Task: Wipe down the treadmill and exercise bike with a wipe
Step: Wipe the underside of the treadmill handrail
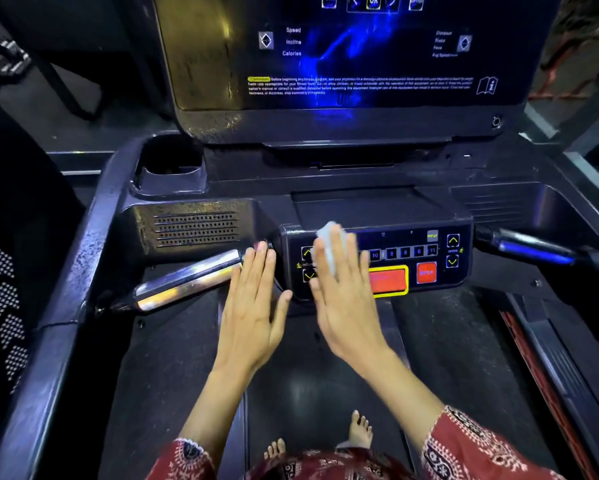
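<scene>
Head view: wipe [328, 235] under right hand [343, 306]

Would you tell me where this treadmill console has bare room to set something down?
Bare: the flat dark tray behind the black button panel and the ribbed recess beside it. Crowded: around the panel's left end, with the left hand, right hand and white wipe.

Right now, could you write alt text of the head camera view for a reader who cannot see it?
A person's right hand presses a white wipe flat against the treadmill's button panel. The left hand, held flat, lies beside it at the end of a chrome handle. The console screen glows blue above.
</scene>
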{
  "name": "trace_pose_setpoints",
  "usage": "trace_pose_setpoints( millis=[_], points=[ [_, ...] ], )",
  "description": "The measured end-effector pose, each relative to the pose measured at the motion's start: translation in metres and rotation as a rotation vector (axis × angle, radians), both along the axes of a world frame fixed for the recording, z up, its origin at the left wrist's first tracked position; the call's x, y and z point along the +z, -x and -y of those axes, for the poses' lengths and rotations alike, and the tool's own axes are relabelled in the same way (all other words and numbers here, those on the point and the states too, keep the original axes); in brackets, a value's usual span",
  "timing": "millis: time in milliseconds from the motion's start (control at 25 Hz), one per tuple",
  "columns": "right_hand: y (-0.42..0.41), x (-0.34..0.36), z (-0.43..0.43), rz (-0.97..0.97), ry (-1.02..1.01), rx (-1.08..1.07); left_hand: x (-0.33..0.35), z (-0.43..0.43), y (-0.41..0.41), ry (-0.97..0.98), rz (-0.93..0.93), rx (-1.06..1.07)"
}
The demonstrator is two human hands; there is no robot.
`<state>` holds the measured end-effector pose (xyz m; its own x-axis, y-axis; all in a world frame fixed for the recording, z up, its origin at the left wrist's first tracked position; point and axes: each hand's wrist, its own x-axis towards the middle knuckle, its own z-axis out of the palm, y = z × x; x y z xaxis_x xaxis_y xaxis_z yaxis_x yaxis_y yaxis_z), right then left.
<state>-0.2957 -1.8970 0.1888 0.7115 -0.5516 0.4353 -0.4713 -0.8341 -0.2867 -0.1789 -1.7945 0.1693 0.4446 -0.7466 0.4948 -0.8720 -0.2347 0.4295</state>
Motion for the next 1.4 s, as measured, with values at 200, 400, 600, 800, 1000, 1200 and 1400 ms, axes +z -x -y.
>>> trace_pose_setpoints(
  millis=[200,400,600,800,1000,1200,1400],
  points=[
    [-0.04,0.022,0.022,0.017,0.106,0.149,0.003,0.003,-0.001,0.003,0.027,-0.037],
    [0.01,0.016,0.061,0.073,0.147,-0.237,0.004,0.016,0.012,0.044,0.066,-0.005],
    [-0.008,0.021,0.052,0.037,0.136,0.124,0.008,0.04,0.029,0.04,0.161,-0.088],
    [0.083,0.012,0.128,0.121,0.058,-0.219,0.015,0.072,0.054,0.019,0.147,-0.125],
    [0.114,-0.016,0.111,0.297,-0.259,-0.313,0.016,0.096,0.08,0.003,0.143,-0.165],
    [0.114,-0.038,0.081,0.073,0.067,0.011,0.015,0.102,0.087,-0.01,0.156,-0.135],
    [0.117,-0.004,0.128,0.123,-0.049,-0.179,0.02,0.103,0.093,-0.015,0.131,-0.092]
  ],
)
